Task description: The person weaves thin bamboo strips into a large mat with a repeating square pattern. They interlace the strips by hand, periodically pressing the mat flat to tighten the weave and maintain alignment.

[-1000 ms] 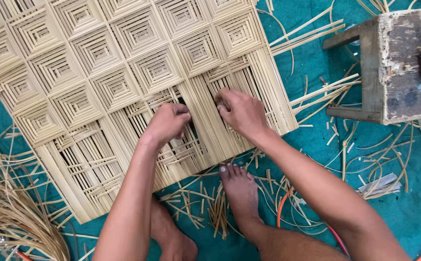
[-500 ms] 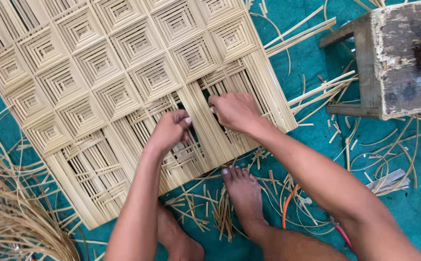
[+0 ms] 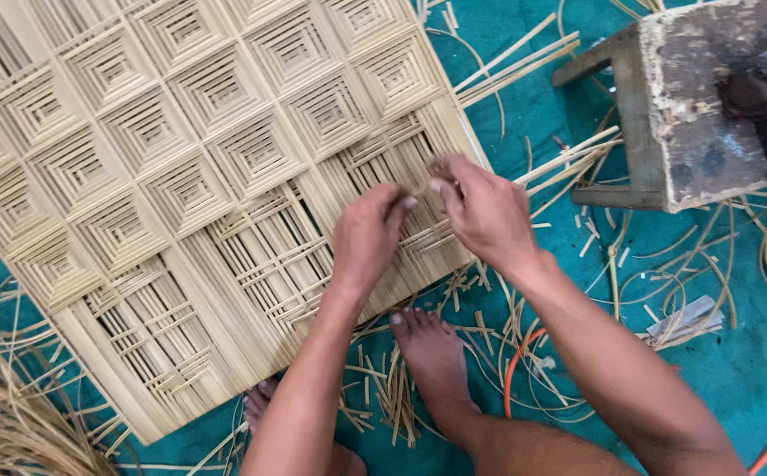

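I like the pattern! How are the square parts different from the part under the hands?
The finished squares are tight nested diamonds with no gaps; the unfinished section under the left hand and right hand has loose straight strips with open gaps. Both are pale strips of one woven mat.

No packages, labels, signs or screens show anywhere in the view.
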